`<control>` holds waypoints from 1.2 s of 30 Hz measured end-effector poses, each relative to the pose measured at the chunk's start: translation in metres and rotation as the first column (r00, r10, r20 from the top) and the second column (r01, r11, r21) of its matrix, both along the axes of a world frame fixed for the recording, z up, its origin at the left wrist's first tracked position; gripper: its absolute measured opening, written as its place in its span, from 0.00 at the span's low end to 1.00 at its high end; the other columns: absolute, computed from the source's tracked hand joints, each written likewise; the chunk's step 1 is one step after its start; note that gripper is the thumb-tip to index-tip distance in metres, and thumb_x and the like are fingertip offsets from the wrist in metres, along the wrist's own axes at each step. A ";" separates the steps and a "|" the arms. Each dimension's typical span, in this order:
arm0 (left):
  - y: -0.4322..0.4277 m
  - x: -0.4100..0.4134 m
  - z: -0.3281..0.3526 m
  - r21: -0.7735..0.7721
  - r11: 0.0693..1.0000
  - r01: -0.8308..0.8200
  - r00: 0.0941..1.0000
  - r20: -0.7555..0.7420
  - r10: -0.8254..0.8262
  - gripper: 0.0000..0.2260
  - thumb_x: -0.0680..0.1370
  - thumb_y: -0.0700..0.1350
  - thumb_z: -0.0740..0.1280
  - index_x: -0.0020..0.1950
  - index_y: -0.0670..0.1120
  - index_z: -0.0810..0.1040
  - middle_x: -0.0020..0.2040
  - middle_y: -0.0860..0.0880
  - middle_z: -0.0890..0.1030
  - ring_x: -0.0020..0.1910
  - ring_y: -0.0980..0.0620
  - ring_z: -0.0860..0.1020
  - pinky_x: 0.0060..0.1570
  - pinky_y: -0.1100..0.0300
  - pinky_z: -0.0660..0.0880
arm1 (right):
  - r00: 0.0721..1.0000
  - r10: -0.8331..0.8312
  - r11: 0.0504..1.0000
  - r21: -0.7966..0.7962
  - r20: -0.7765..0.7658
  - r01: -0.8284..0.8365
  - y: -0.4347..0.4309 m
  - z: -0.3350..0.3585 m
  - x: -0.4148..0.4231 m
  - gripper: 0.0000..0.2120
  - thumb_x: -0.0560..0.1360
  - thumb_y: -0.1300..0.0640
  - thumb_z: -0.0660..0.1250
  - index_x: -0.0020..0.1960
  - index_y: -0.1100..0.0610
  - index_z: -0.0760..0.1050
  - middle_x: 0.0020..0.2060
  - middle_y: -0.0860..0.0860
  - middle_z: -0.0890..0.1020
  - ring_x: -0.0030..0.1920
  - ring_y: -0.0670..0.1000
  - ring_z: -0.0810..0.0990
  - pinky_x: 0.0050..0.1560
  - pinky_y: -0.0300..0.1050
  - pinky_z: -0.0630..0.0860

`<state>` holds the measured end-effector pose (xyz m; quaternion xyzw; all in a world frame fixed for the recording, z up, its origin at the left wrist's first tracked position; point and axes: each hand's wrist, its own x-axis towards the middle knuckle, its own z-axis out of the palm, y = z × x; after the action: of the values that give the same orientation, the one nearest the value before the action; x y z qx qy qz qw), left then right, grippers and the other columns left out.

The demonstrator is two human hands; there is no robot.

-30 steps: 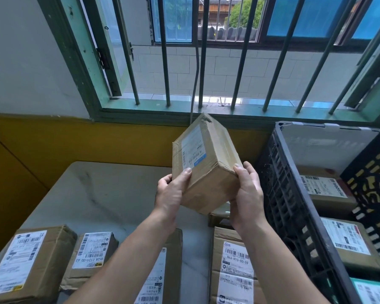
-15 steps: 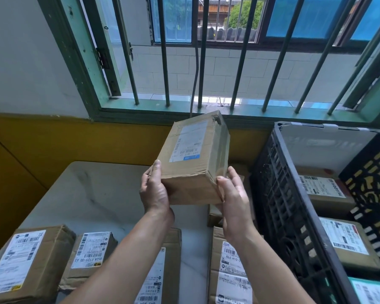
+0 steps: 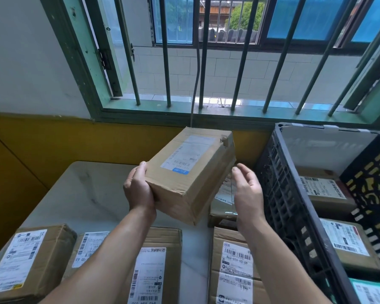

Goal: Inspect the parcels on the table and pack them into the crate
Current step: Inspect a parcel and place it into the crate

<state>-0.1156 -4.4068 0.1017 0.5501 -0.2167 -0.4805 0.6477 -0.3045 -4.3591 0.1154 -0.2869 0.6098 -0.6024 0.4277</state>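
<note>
The left hand (image 3: 138,189) grips the near-left corner of a labelled cardboard parcel (image 3: 191,172) with the thumb on top and the fingers beneath, holding it tilted above the table (image 3: 86,194). The right hand (image 3: 248,194) is cupped and relaxed, holding nothing, just beside the parcel's right side, left of the black crate (image 3: 281,194).

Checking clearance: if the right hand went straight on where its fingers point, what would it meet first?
Probably the right side of the held parcel: the open right hand points up and left at it across a small gap. Depth is unclear; it might pass behind.
</note>
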 end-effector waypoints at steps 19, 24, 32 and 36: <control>-0.007 0.007 0.000 0.134 0.988 -0.076 0.965 0.259 0.040 0.20 0.80 0.66 0.64 0.44 0.50 0.71 0.45 0.48 0.81 0.46 0.45 0.80 0.50 0.49 0.76 | 0.998 -0.056 0.997 -0.054 0.020 0.057 -0.002 0.001 -0.015 0.07 0.82 0.47 0.65 0.55 0.48 0.79 0.50 0.45 0.82 0.51 0.44 0.78 0.48 0.41 0.72; -0.006 0.005 0.001 0.137 0.989 -0.057 0.986 0.164 0.034 0.23 0.82 0.65 0.61 0.41 0.47 0.76 0.43 0.46 0.83 0.47 0.42 0.82 0.49 0.48 0.77 | 0.996 -0.075 0.994 -0.072 0.041 0.078 0.000 0.000 -0.013 0.09 0.83 0.48 0.64 0.59 0.51 0.78 0.49 0.45 0.80 0.50 0.43 0.77 0.46 0.41 0.72; 0.006 0.002 0.009 -0.091 0.953 0.287 0.952 -0.086 -0.295 0.20 0.83 0.52 0.60 0.75 0.49 0.73 0.65 0.43 0.82 0.63 0.44 0.82 0.48 0.52 0.81 | 0.993 -0.098 0.990 -0.099 0.067 0.105 0.000 0.005 -0.007 0.14 0.83 0.51 0.65 0.66 0.56 0.76 0.51 0.45 0.81 0.48 0.41 0.79 0.46 0.38 0.74; 0.008 -0.001 0.020 -0.133 0.938 0.320 0.934 -0.124 -0.336 0.17 0.86 0.48 0.58 0.75 0.52 0.72 0.58 0.47 0.85 0.49 0.52 0.87 0.37 0.57 0.82 | 0.990 -0.131 0.983 -0.122 0.048 0.136 0.003 0.014 -0.008 0.16 0.83 0.50 0.66 0.67 0.56 0.76 0.52 0.46 0.81 0.50 0.42 0.78 0.47 0.40 0.74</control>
<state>-0.1167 -4.3990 0.1217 0.4329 -0.2843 -0.6080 0.6018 -0.3121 -4.3564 0.1291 -0.2596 0.5802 -0.6724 0.3794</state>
